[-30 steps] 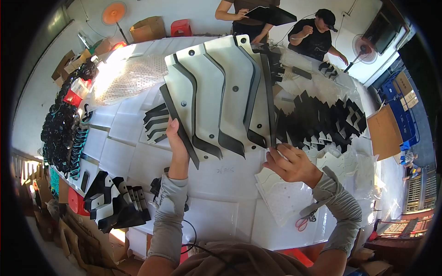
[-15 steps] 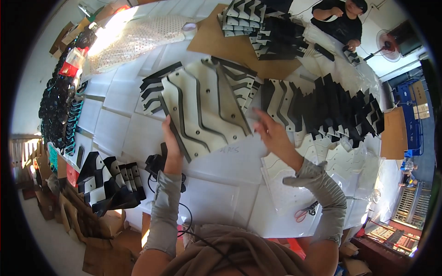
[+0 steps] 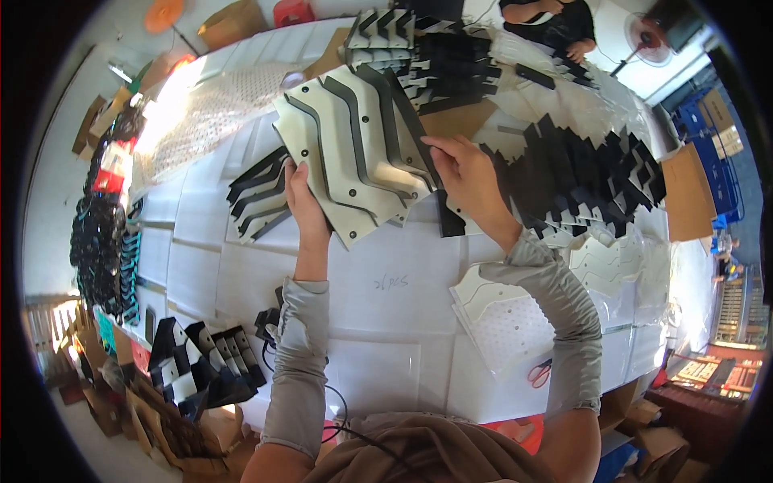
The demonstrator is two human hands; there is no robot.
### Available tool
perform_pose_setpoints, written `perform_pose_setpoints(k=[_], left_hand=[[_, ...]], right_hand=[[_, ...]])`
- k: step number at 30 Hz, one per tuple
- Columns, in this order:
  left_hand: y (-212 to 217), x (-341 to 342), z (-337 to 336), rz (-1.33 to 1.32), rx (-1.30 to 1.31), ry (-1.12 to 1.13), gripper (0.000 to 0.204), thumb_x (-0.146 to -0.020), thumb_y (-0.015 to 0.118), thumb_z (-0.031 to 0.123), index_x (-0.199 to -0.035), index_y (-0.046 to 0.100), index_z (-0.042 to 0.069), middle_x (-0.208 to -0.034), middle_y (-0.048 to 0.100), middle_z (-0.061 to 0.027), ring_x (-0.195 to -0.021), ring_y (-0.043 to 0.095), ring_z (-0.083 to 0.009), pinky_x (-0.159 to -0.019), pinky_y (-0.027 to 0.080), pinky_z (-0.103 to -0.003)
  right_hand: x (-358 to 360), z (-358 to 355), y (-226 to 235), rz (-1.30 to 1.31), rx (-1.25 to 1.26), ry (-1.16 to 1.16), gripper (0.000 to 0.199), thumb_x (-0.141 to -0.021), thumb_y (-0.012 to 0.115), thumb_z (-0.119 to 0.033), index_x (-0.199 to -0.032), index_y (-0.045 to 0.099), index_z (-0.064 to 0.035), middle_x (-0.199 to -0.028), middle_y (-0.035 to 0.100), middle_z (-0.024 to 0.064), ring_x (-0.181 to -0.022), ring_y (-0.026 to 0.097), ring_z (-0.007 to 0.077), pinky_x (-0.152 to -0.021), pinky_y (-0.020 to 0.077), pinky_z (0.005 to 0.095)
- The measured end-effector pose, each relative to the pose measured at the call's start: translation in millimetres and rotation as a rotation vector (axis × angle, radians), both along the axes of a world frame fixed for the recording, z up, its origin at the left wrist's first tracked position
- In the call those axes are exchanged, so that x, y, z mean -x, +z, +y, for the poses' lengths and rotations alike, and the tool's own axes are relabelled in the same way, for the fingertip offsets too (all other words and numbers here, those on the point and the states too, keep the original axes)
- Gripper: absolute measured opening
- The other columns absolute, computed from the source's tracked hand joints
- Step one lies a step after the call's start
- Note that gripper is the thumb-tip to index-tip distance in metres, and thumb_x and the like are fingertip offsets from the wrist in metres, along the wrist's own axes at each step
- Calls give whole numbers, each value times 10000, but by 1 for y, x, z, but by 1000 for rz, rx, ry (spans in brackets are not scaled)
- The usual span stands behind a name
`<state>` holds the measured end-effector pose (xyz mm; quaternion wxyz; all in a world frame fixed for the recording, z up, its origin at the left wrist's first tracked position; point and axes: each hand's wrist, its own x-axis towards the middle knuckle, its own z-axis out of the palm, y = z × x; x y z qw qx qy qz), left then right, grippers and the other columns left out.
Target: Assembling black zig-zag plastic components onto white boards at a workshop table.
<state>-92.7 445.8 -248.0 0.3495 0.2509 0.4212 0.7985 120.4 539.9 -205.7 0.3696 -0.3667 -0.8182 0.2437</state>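
A cream panel (image 3: 332,165) with black zigzag grooves, small dark holes and a black side edge is tilted up off the table. My left hand (image 3: 307,208) is closed on its left edge, thumb upward. At the opposite side, my right hand (image 3: 473,181) has its fingers bent together against the black edge; its fingertips are partly hidden. Another layer seems to show under the panel's lower right corner. Left of my left hand lie more black-and-cream panels (image 3: 262,197), partly covered.
Dark panels in a row (image 3: 564,181) lie on the right, with more stacked at the back (image 3: 451,68). White sheets (image 3: 507,314) and scissors (image 3: 539,373) are near my right forearm. Bent black-and-white parts (image 3: 201,366) sit front left. A co-worker (image 3: 555,32) is at the far side.
The panel has moved up and left in view, with my left hand on it. My right hand has gone from spread fingers beside the panel to curled against its right edge.
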Motion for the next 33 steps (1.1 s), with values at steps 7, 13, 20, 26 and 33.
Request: perform_pose_setpoints(k=[7, 13, 20, 26, 33], left_hand=[[33, -73, 133, -116, 143, 198, 426, -863, 586, 266, -1159, 478, -21, -1076, 575, -125, -946, 548, -216, -852, 426, -320], [93, -169, 184, -398, 472, 202, 580, -866, 566, 221, -1287, 281, -59, -1205, 494, -269, -1067, 551, -321, -920, 455, -406], [150, -216, 165, -371, 132, -225, 802, -831, 645, 214, -1423, 154, -15, -1276, 490, -165, -1145, 510, -253, -915, 467, -435], [98, -183, 141, 117, 217, -665, 628, -853, 610, 303, -1378, 368, 58, -1239, 544, -98, -1128, 508, -204, -915, 444, -370], [-20, -83, 148, -131, 523, -661, 358, -870, 598, 256, -1173, 520, 83, -1144, 611, -107, -1085, 556, -230, -926, 458, -405]], right_hand=[[-38, 54, 22, 54, -457, -142, 447, -778, 704, -264, -1150, 569, -56, -1119, 550, 122, -985, 515, 309, -865, 403, 418], [-105, 45, 34, -349, -426, -100, 501, -675, 764, -251, -1075, 583, -12, -1175, 544, 124, -1056, 527, 307, -860, 447, 383], [-165, 114, 83, -245, -639, -544, 325, -734, 741, -298, -793, 602, -10, -822, 612, 178, -669, 595, 366, -573, 471, 408], [-228, 204, 152, -72, -473, -915, 548, -728, 724, -508, -648, 537, 1, -589, 560, 215, -541, 518, 344, -535, 409, 402], [-279, 252, 144, 545, -97, -702, 282, -768, 767, -244, -927, 680, -27, -814, 669, 44, -698, 622, 130, -561, 544, 280]])
